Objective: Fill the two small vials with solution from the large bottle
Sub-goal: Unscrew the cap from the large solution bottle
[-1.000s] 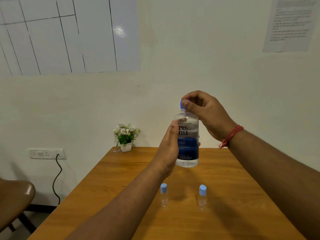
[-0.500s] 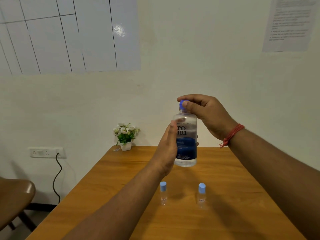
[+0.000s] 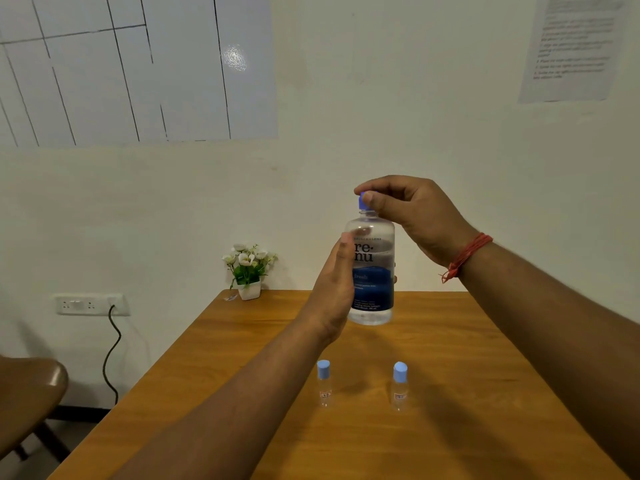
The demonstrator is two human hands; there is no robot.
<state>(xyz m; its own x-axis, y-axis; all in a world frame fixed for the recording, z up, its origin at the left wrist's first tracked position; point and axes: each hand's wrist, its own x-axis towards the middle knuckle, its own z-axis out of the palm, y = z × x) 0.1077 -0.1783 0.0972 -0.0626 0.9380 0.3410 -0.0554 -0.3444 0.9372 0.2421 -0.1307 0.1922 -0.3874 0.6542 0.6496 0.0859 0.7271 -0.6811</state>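
Bottle: the large bottle (image 3: 370, 271) is held upright in mid-air, well above the table (image 3: 450, 341), pretty much where it was a second ago.
Left hand: the left hand (image 3: 334, 289) wraps the bottle's body from the side, fingers curled round the back of it, thumb up along the label.
Right hand: the right hand (image 3: 408, 209) pinches the blue cap (image 3: 363, 199) from above, thumb in front and forefinger arched over the top.
What changed: honestly not much. The right hand's fingers look a bit rotated round the cap compared with a second ago, so it reads as twisting.
Cap status: looks seated on the neck, can't tell how loose it is.
Vials: the two small vials (image 3: 324, 382) (image 3: 400, 384) stand capped on the table, well below both hands, untouched.
Meaning: probably early days, bottle being opened, no pouring yet, and the vials need uncapping too.
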